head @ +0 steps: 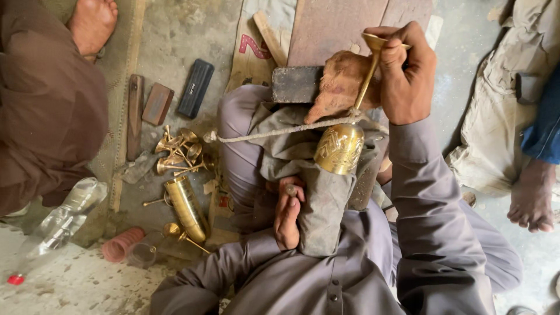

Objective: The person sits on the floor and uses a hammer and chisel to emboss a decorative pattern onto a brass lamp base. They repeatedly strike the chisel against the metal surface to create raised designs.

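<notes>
My right hand [408, 73] grips the thin stem and foot of an engraved brass goblet [340, 147], which lies bowl-down across my lap. A rope [280, 133] crosses the goblet's stem and pins it against a brown wooden block [338, 81]. A grey cloth [326, 198] wraps under the goblet's bowl. My left hand [288, 213] rests beside the cloth and holds a small metal tool [290, 189] between its fingers.
On the floor to the left lie several small brass goblets [178, 151], a brass cylinder [186, 207], a dark sharpening stone [195, 87], wooden pieces [157, 104], a plastic bottle [58, 224] and a pink ring [121, 245]. Other people sit at left [46, 99] and right [531, 192].
</notes>
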